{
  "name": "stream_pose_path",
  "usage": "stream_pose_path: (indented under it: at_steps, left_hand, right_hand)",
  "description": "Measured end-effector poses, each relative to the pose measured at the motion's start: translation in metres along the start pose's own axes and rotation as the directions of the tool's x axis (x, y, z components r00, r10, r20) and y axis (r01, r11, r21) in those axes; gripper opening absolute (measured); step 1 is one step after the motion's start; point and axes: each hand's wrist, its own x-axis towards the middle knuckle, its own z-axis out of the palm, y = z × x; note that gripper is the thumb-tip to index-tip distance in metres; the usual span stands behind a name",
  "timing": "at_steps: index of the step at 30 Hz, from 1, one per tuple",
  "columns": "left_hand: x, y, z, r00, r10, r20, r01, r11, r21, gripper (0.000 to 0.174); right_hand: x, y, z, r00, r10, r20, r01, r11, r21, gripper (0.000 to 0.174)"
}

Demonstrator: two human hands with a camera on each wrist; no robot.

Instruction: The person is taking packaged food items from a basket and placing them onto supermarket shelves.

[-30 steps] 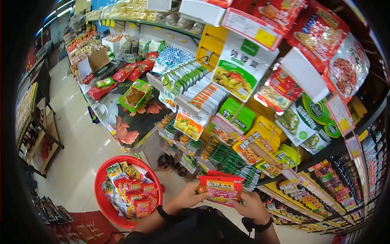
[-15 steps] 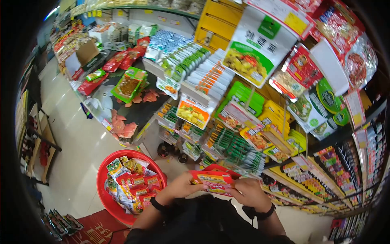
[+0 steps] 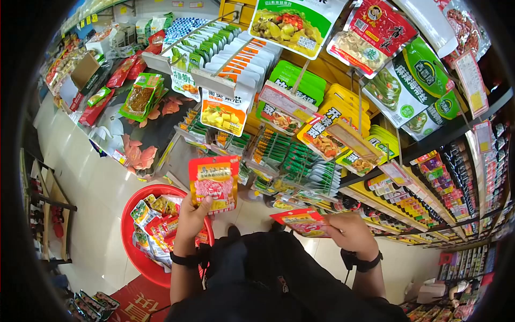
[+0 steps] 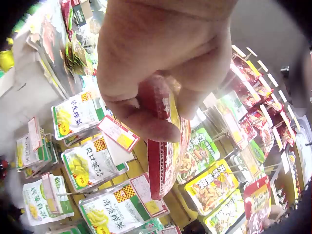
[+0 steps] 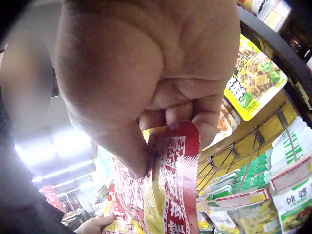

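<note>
At the yellow display rack (image 3: 328, 68), the left hand (image 3: 189, 217) now pinches one red-and-yellow foil packet (image 3: 213, 182), lifted to eleven o'clock off the red packet stack (image 3: 300, 221) gripped by the right hand (image 3: 351, 233) at two o'clock, apparently singled out for hanging.

Straight ahead the peg rack (image 3: 300, 155) is packed. Its hanging packs and price tags (image 3: 396, 173) jut toward the person, with only narrow slots between rows. The left hand (image 3: 191, 214) lifts a raised packet (image 3: 213, 182) just before the lower pegs. The right hand (image 3: 351, 232) grips a second packet (image 3: 303, 221) near the rack's bottom rows. There is an open gap between the hands. A full red basket (image 3: 124, 236) blocks the floor under the left hand, and the aisle floor (image 3: 80, 177) beyond it is open.
</note>
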Motion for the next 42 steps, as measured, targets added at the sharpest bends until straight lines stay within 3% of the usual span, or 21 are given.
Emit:
stream_pose_path:
  at_steps: [5,9,18,21,25,26,30,34,37,42]
  left_hand:
    - [0.000,-0.003,-0.002,0.989,-0.079,-0.124,0.061,0.988,-0.142,0.031]
    - [-0.002,0.000,-0.005,0.988,-0.084,-0.133,0.054,0.974,-0.218,0.031]
    - [0.008,0.010,-0.006,0.968,-0.038,-0.248,-0.033,0.960,-0.277,0.033]
    - [0.012,0.000,-0.013,0.960,0.016,-0.279,-0.093,0.960,-0.263,0.031]
    - [0.017,-0.009,-0.025,0.975,0.067,-0.211,-0.108,0.976,-0.189,0.030]
    - [0.018,-0.008,-0.025,0.975,0.069,-0.209,-0.107,0.978,-0.178,0.030]
    - [0.020,0.001,-0.017,0.969,0.065,-0.240,-0.097,0.988,-0.124,0.029]
    - [0.024,0.006,-0.010,0.968,0.063,-0.244,-0.088,0.992,-0.092,0.027]
    - [0.025,0.006,-0.013,0.973,0.070,-0.218,-0.065,0.997,0.032,0.028]
    - [0.031,0.005,-0.008,0.979,0.119,-0.165,-0.118,0.993,0.017,0.031]
  right_hand:
    - [0.002,0.009,-0.014,0.999,0.030,-0.015,-0.032,0.994,-0.109,0.010]
    - [0.006,0.013,-0.025,0.995,0.080,-0.058,-0.088,0.985,-0.150,0.013]
    - [0.011,0.007,-0.039,0.979,0.064,-0.191,-0.085,0.991,-0.104,0.012]
    - [0.006,0.013,-0.044,0.968,0.072,-0.241,-0.098,0.991,-0.096,0.015]
    - [-0.004,0.005,-0.059,0.934,0.151,-0.323,-0.191,0.977,-0.097,0.028]
    - [-0.007,0.010,-0.064,0.942,0.078,-0.326,-0.131,0.981,-0.144,0.020]
    - [-0.020,0.005,-0.070,0.892,0.150,-0.426,-0.205,0.975,-0.085,0.009]
    - [-0.029,0.009,-0.072,0.849,0.151,-0.507,-0.205,0.977,-0.051,0.010]
    - [-0.032,0.012,-0.075,0.843,0.087,-0.531,-0.180,0.975,-0.126,0.011]
    - [-0.026,0.011,-0.081,0.848,0.112,-0.517,-0.167,0.984,-0.061,0.012]
